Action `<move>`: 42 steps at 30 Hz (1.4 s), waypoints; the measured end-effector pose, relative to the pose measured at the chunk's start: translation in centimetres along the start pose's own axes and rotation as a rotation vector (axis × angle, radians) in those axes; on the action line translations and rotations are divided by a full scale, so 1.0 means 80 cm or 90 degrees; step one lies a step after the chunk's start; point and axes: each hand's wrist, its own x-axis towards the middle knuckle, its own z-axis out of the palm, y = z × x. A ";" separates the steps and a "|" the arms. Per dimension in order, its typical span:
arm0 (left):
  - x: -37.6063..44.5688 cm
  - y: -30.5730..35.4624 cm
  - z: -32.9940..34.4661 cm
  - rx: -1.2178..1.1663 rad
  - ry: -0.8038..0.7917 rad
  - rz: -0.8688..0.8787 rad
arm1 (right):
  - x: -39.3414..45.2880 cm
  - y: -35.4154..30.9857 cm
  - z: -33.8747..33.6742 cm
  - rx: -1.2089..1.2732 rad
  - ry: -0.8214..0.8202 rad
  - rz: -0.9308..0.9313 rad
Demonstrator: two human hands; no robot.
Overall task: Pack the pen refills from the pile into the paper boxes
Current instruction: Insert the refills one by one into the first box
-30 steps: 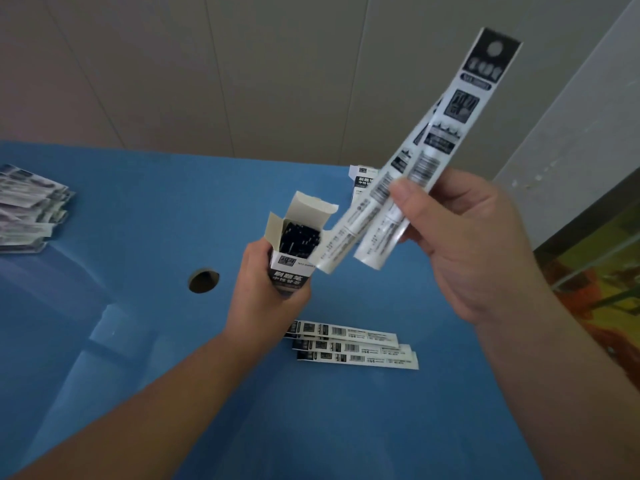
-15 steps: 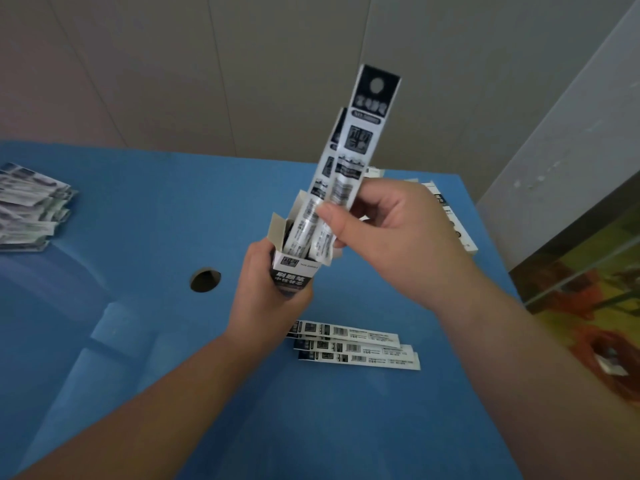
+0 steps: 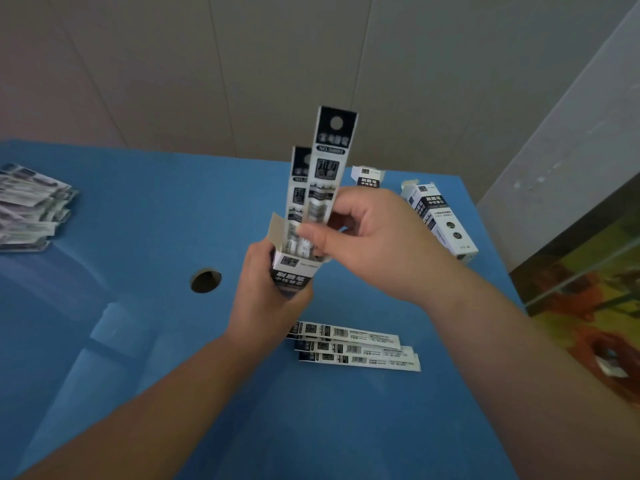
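Pen refills [image 3: 323,188] in their long flat black-and-white sleeves stand nearly upright at the centre of the frame, two of them side by side, their lower ends already inside the open mouth of a small paper box [image 3: 294,271] and their hanger-hole tops pointing toward the upper middle of the frame. The right hand [image 3: 377,244] pinches them from the right, thumb across the front near their lower third and the other fingers curled behind, so the grip sits just above the box mouth. The left hand [image 3: 266,296] wraps round the lower body of the box from below and left, holding it upright with its flap [image 3: 277,226] folded back at the upper left of the mouth. What matters for the next move is that the sleeves' long axis runs almost in line with the box, tilted slightly to the upper right; the push probably has to go straight down along that axis. The right hand, so close to the mouth, would likely need to regrip higher to seat them fully. Three more sleeves [image 3: 356,349] lie flat on the blue table [image 3: 156,209] just below the hands, a larger pile [image 3: 29,209] rests at the far left edge, and two further boxes [image 3: 440,220] lie at the upper right.
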 end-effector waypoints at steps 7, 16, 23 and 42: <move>0.003 0.005 -0.001 -0.042 -0.027 0.016 | 0.003 0.010 0.005 -0.177 -0.077 0.044; 0.000 0.006 0.000 -0.001 -0.003 0.013 | 0.003 0.003 0.005 -0.159 -0.008 0.057; 0.000 0.005 -0.001 -0.004 -0.002 0.012 | -0.003 0.004 -0.005 -0.172 -0.009 -0.004; -0.003 0.006 0.003 0.061 -0.021 0.090 | 0.016 -0.006 0.010 -0.464 -0.071 0.021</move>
